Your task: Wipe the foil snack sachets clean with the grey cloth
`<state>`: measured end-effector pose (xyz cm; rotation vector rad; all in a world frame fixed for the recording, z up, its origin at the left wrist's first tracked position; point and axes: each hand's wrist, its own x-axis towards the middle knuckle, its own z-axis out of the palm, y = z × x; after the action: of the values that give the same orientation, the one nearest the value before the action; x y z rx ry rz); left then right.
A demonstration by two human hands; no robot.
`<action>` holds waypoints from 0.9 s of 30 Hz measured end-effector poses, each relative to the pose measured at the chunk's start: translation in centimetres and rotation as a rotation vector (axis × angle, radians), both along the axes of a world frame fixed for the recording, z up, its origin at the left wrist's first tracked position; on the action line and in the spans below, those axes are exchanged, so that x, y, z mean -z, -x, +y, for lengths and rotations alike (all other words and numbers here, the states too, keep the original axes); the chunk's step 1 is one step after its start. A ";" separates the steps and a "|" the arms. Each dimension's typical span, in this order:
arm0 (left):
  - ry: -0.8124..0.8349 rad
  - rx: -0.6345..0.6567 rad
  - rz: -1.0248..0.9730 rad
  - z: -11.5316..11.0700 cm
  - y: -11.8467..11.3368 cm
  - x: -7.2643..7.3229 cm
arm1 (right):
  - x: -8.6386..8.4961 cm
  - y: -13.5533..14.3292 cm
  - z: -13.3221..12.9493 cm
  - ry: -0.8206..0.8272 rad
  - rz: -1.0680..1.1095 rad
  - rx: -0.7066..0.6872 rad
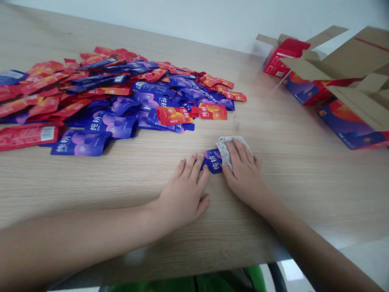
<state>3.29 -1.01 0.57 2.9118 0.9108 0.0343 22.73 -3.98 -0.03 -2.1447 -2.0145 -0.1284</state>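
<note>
A small blue sachet (pixel 213 160) with white characters lies flat on the table before me. My left hand (pixel 184 190) rests with its fingertips on the sachet's left end, fingers stretched out. Under my right hand (pixel 243 172) is a folded pale grey cloth (pixel 224 150), pressed onto the sachet's right end. The right fingers lie over the cloth, which covers that part of the sachet. Beyond my left hand spreads a large heap of red-orange and blue sachets (pixel 152 95).
Several open cardboard boxes stand at the right: a small red box (pixel 281 61) at the back, a blue-and-red box (pixel 306 89), and a nearer box (pixel 349 125), flaps up. A pale wall (pixel 197 20) borders the wooden table (pixel 121 178). Its front edge is close below my arms.
</note>
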 end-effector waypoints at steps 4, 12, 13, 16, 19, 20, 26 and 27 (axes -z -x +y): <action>-0.002 -0.001 -0.002 0.0 0.0 0.0 | 0.0 0.5 -0.1 -0.021 -0.010 0.030; -0.005 0.003 -0.001 -0.1 0.0 -0.1 | -0.3 1.1 -0.5 0.049 0.010 -0.133; -0.003 0.002 0.005 0.0 0.0 -0.1 | -0.2 0.4 -0.3 0.034 0.018 -0.086; 0.002 0.001 0.014 0.0 -0.1 -0.1 | 0.1 -0.5 -0.1 -0.005 0.028 0.018; 0.000 0.002 0.005 0.1 -0.1 -0.1 | -0.1 1.0 -0.6 0.010 0.001 -0.036; -0.001 0.003 0.000 0.1 -0.1 -0.1 | -0.2 1.7 -0.7 0.031 -0.006 -0.099; -0.002 0.006 -0.001 0.0 0.0 -0.1 | -0.5 0.7 -0.5 0.072 0.015 -0.181; -0.001 0.004 0.004 0.0 0.0 -0.1 | -0.4 0.1 -0.3 0.049 0.016 -0.123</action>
<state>3.28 -0.98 0.69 2.9158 0.9058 0.0281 22.67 -4.30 0.39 -2.0355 -2.1554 -0.0442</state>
